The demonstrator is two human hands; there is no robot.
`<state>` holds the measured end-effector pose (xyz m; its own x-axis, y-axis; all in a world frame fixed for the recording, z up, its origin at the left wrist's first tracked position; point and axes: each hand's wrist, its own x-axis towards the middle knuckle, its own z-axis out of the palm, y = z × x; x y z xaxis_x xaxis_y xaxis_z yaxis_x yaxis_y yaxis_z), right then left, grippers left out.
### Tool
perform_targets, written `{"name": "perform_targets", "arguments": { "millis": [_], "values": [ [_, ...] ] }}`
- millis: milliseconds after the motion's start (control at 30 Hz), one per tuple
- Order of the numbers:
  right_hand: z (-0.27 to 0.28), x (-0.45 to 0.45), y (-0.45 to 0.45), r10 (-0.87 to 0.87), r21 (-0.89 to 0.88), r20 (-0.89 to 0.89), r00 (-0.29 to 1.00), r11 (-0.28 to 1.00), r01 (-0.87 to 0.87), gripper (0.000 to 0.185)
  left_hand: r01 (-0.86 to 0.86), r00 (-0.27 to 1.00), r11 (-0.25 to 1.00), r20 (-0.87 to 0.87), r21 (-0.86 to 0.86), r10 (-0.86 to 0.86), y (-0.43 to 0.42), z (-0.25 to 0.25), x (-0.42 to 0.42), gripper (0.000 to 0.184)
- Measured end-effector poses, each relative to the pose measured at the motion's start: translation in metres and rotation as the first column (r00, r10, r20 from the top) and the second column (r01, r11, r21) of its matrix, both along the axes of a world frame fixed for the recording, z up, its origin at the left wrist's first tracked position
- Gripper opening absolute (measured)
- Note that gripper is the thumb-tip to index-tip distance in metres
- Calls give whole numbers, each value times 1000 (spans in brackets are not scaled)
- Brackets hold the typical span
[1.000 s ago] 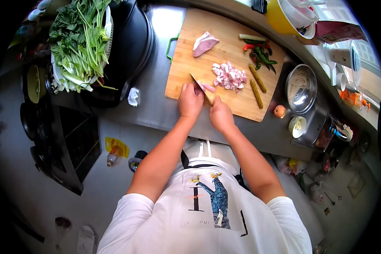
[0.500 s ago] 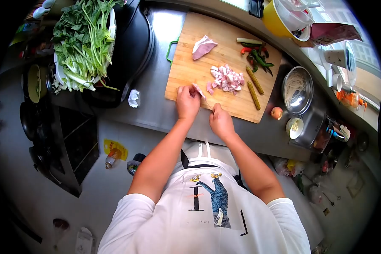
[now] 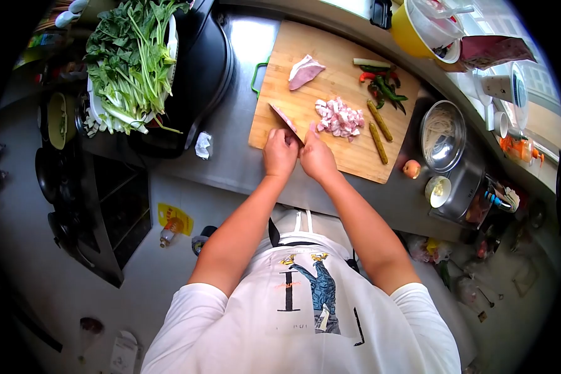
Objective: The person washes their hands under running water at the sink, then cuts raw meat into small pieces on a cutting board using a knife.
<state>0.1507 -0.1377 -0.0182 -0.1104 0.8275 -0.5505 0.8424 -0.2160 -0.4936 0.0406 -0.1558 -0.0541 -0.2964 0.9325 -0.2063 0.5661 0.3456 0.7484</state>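
On the wooden cutting board [image 3: 274,87], my right hand [image 3: 318,157] is closed around the handle of a knife [image 3: 300,141], its blade tilted up and to the left. Beside the blade, my left hand [image 3: 280,153] has its fingers curled in a pinch on a slice of pink meat [image 3: 284,118], which lies along the blade; the fingertips are partly hidden. Just beyond my right hand sits a heap of diced meat [image 3: 340,118]. Farther back on the board lies a larger piece of raw meat [image 3: 306,71].
Red and green chilies [image 3: 385,90] and two pickle-like green sticks [image 3: 378,142] lie on the board's right. Farther right stand a metal bowl [image 3: 442,161], a round reddish fruit or vegetable [image 3: 411,168] and a small white bowl [image 3: 438,191]. Leafy greens [image 3: 128,68] fill a container at left.
My right hand has moved slightly left and up, close against my left hand. The knife blade has come into view, angled up-left, where only a thin edge showed before.
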Motion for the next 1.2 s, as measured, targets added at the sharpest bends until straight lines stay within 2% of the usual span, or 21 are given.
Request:
{"name": "perform_targets", "arguments": {
  "millis": [100,167,233,300,333,367,433,467,533,733,967,1133,1200],
  "values": [
    [-2,12,-15,-39,19,2,999,999,39,18,-32,999,996,-36,78,35,3,0,-1,7],
    [-6,36,-25,-21,24,-8,1000,999,21,17,-62,997,992,59,111,56,-3,-2,-1,5],
    [4,43,-31,-6,26,-10,1000,1000,7,17,-53,997,995,60,87,48,-6,-1,0,6],
    [16,46,-30,-225,104,60,972,970,218,11,-115,965,993,242,25,105,-7,-2,-1,9],
    [20,46,-31,-214,138,17,977,968,210,9,-119,970,987,226,108,92,-9,-5,-2,12],
    [22,45,-32,-216,133,20,976,968,211,9,-118,970,988,227,102,92,-11,-8,-1,12],
    [25,42,-31,-98,2,12,995,995,98,11,-224,973,955,107,197,206,-7,-2,1,12],
    [24,41,-32,-98,5,14,995,995,98,11,-224,973,954,110,198,205,-5,2,1,12],
    [23,35,-37,-12,27,-38,999,1000,13,12,-178,970,978,151,-104,192,-4,6,-2,16],
    [27,25,-41,13,7,22,1000,1000,-14,14,-142,988,988,44,-66,145,-1,5,0,20],
    [27,32,-38,100,-61,63,993,994,-96,15,-105,993,988,36,-117,110,-1,7,-1,19],
    [4,-1,-16,17,-7,38,999,1000,-17,13,-37,999,994,-35,-100,33,-1,0,-5,16],
    [0,6,-14,32,19,18,999,999,-33,13,-23,1000,993,16,-112,25,-4,-1,-6,15]
  ]
}}
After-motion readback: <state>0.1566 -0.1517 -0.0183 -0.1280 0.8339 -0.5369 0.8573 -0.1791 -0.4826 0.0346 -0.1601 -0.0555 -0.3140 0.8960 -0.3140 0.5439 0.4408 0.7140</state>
